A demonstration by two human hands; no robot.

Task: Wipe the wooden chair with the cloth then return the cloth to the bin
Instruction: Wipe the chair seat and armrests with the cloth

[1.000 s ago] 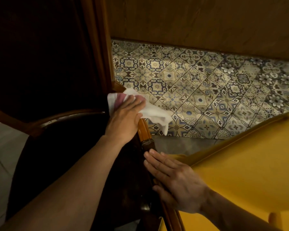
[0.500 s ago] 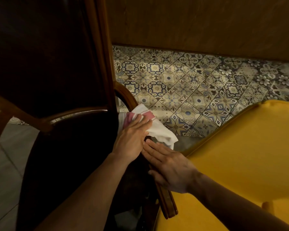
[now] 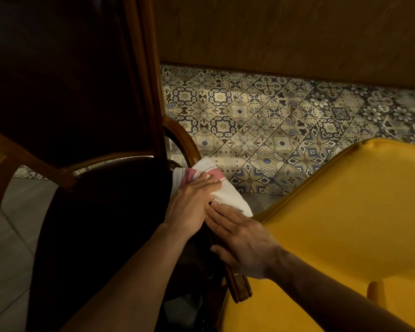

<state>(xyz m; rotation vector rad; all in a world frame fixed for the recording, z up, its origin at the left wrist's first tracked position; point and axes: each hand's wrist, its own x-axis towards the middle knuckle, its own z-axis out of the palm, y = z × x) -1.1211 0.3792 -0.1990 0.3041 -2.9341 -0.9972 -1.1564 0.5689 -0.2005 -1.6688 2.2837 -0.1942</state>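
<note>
Left hand (image 3: pixel 192 202) pressing soft cloth (image 3: pixel 225 195), curved wooden armrest (image 3: pixel 185 140)

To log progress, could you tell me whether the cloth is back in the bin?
No, the left hand presses the cloth on the chair armrest.

i can't read any words, labels, brands or numbers here; the cloth (image 3: pixel 216 192) under my left hand (image 3: pixel 192 204) bears only pink stripes, no lettering, and the tiles (image 3: pixel 273 130) beyond my fingers carry ornament patterns, no signs
</note>
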